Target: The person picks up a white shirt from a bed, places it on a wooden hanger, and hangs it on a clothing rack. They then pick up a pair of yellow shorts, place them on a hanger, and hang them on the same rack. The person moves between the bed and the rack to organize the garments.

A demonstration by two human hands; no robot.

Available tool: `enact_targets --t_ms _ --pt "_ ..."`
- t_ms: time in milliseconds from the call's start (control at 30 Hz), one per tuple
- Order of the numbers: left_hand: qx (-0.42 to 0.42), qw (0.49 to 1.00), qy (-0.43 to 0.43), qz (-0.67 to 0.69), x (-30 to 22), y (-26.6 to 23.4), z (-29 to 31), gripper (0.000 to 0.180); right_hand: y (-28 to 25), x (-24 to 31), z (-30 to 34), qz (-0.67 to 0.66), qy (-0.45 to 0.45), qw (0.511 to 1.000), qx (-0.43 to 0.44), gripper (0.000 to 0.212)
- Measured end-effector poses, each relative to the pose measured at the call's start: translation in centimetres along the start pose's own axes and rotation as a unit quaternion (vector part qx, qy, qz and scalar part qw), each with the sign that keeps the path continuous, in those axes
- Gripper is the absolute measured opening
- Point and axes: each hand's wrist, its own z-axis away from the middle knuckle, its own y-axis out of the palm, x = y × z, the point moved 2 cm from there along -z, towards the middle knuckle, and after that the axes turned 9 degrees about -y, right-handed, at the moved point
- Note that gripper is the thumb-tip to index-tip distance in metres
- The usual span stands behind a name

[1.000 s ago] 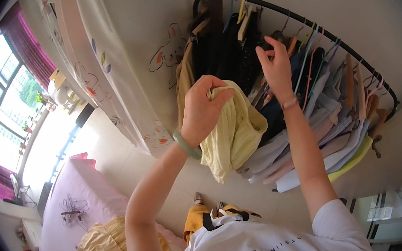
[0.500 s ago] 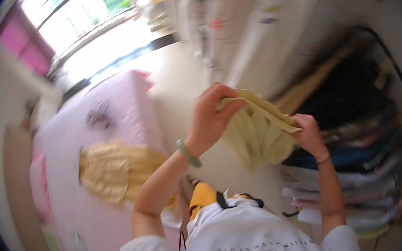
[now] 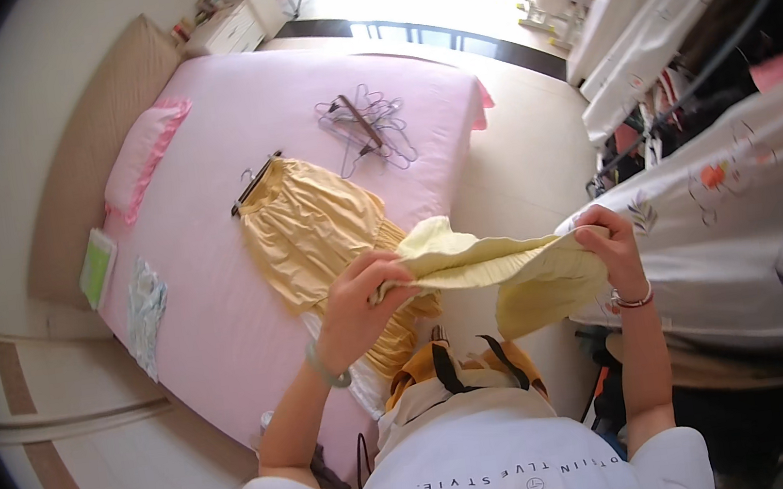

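A pale yellow garment (image 3: 548, 289) with a gathered, waistband-like edge is stretched in the air between my hands. My left hand (image 3: 360, 305), with a green bangle at the wrist, pinches one end of that edge. The other end is gripped by my right hand (image 3: 613, 251). Folds of cloth hang below the edge, mostly by my right hand; whether it is a skirt or trousers cannot be told. Beyond my left hand, a golden-yellow skirt (image 3: 315, 220) lies on the bed, its waist clipped to a dark hanger (image 3: 252, 185).
The bed (image 3: 212, 296) with a pink sheet fills the left. On it are a pile of wire hangers (image 3: 367, 125), a pink pillow (image 3: 146, 157) and a small patterned cloth (image 3: 146, 309). At right, a white curtain (image 3: 702, 226) hangs before a clothes rack.
My view has turned left, bringing more of the bed into sight. The garment is still in both hands, its edge now held more level and farther left relative to the rack.
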Motion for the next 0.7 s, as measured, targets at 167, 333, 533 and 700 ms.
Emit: enact_targets --t_ms 167,333,533,700 --pt "-0.107 0.988 -0.108 -0.006 3.4 -3.8 -1.0 0.018 6.2 -4.6 -11.0 -0.009 0.072 0.990 0.122 0.012" --pt "-0.186 0.967 -0.164 -0.051 7.9 -3.4 -4.0 0.018 10.6 -13.2 -20.8 -0.088 0.192 0.957 0.196 0.021" --pt "-0.233 0.923 -0.294 -0.084 12.6 -1.6 -9.2 0.018 15.1 -23.5 -30.3 -0.105 0.319 0.898 0.284 0.023" --pt "-0.246 0.894 -0.358 -0.106 15.2 -0.6 -14.6 0.019 18.0 -32.2 -37.1 -0.103 0.379 0.873 0.289 0.025"
